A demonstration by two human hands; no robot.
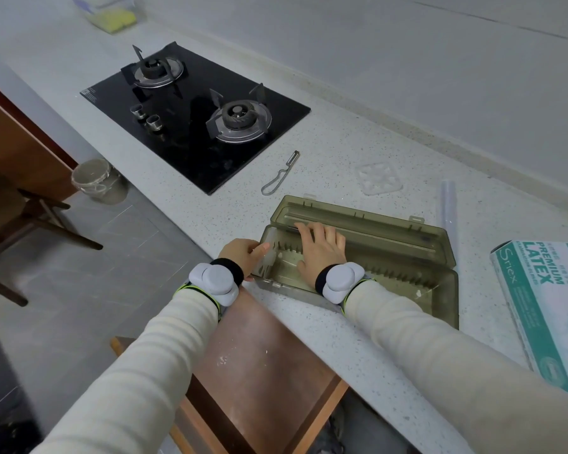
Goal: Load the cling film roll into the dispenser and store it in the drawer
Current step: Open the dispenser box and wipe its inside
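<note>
Two grips at the left end of the long olive-tinted see-through plastic dispenser (404, 257), with its lid laid open toward the wall. Left grip (243, 257) pinching the pale left end wall between thumb and fingers. Right grip (322, 247) spread, fingers straight and flat across the line where tray meets lid, palm over the toothed ribs inside the tray.

Dispenser lying lengthwise on the speckled white stone bench (325, 149), near long side just beside the front edge. Pale translucent cling film roll (448, 204) not in the dispenser: on the bench beyond the right end of the lid, near it, pointing from wall to front.

Brown wooden drawer (263, 348) pulled open under the bench edge, below the left end of the dispenser, with white specks on its bottom.

Teal and white cardboard glove box (545, 306) near the right end of the dispenser, cut by the right border.

Open stretch of bench between the lid and the black glass gas hob (191, 132), with a thin metal peeler (281, 173) on it. Clear square plastic tray (379, 178) behind the lid, apart from it.
</note>
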